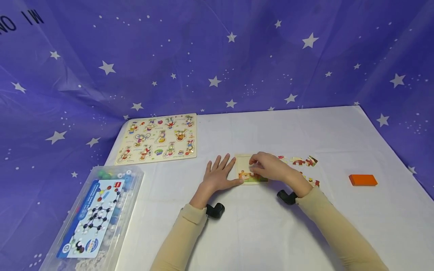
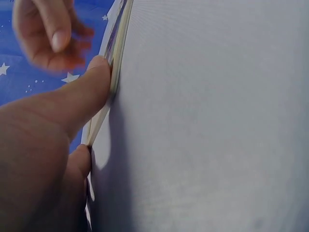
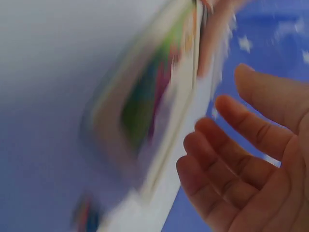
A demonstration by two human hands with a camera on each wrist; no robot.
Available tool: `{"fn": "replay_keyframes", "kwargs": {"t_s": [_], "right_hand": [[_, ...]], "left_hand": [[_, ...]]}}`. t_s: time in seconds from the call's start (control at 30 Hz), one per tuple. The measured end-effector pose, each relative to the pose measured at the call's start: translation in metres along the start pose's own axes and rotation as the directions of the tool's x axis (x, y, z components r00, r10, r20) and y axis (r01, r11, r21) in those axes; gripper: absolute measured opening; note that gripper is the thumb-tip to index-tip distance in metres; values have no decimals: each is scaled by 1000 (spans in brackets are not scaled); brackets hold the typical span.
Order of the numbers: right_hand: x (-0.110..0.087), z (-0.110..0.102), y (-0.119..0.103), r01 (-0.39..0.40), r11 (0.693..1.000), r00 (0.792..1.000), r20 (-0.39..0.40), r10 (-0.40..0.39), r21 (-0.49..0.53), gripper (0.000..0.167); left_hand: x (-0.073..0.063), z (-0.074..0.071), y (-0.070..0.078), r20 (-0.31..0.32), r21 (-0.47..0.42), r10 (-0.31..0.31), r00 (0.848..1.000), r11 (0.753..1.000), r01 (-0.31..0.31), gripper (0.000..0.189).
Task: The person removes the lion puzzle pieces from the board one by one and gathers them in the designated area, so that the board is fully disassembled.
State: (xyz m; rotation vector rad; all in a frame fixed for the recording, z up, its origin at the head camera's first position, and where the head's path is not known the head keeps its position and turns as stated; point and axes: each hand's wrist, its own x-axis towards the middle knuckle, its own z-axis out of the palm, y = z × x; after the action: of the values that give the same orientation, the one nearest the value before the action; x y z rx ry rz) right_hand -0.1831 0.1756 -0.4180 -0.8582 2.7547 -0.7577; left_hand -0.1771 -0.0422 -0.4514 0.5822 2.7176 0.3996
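Note:
A small jigsaw tray [image 1: 242, 162] with a pale wooden rim lies on the table, and joined picture pieces [image 1: 253, 178] fill its near side. My left hand [image 1: 218, 177] rests flat to the left of it, fingers spread, the thumb on the tray's near left corner. In the left wrist view that thumb [image 2: 94, 79] presses against the tray's edge [image 2: 120, 53]. Over the tray's right part hovers my right hand [image 1: 272, 167], fingers loosely bent. The right wrist view shows its palm and fingers [image 3: 217, 169] holding nothing, beside the blurred tray.
Loose jigsaw pieces [image 1: 298, 161] lie right of the tray, some partly hidden by the right hand. An orange block [image 1: 363, 180] sits farther right. A wooden sports-figure board [image 1: 157, 139] lies at the back left, and a clear plastic box [image 1: 130, 205] of molecule parts stands at the left.

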Motion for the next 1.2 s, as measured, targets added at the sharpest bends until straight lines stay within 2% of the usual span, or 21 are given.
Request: {"fn": "replay_keyframes", "kwargs": {"t_s": [0.1,0.23,0.37,0.5,0.6,0.73,0.8,1.0,1.2], "right_hand": [[12,11,-13,32,998,999,34,-30,-58,31],[19,21,-26,28,993,997,79,-19,-112,43],[21,27,-33,27,985,992,130,-5,-168,45],[20,30,-34,47,980,991,135,-21,-195,45],[19,31,-33,61,977,994,105,-41,-204,41],[17,32,-28,84,972,996,55,-74,-218,15],[16,33,-26,99,972,995,38,-93,-213,8],[15,34,-24,143,974,990,30,-140,-174,4],[13,35,-26,147,973,989,21,-146,-177,6]], "left_hand": [[1,0,-1,10,7,-4,1000,1000,4,88],[1,0,-2,21,15,0,1000,1000,0,91],[2,1,-2,28,29,1,1000,1000,-2,92],[0,-1,-2,19,20,7,1000,1000,-7,94],[3,2,-4,-4,0,23,1000,1000,-23,97],[5,5,-4,-5,15,19,1000,1000,-19,98],[4,2,-2,7,33,6,1000,999,-6,97],[3,-1,1,14,41,-4,1000,999,4,97],[1,-1,1,27,48,-15,1000,999,14,97]]}}
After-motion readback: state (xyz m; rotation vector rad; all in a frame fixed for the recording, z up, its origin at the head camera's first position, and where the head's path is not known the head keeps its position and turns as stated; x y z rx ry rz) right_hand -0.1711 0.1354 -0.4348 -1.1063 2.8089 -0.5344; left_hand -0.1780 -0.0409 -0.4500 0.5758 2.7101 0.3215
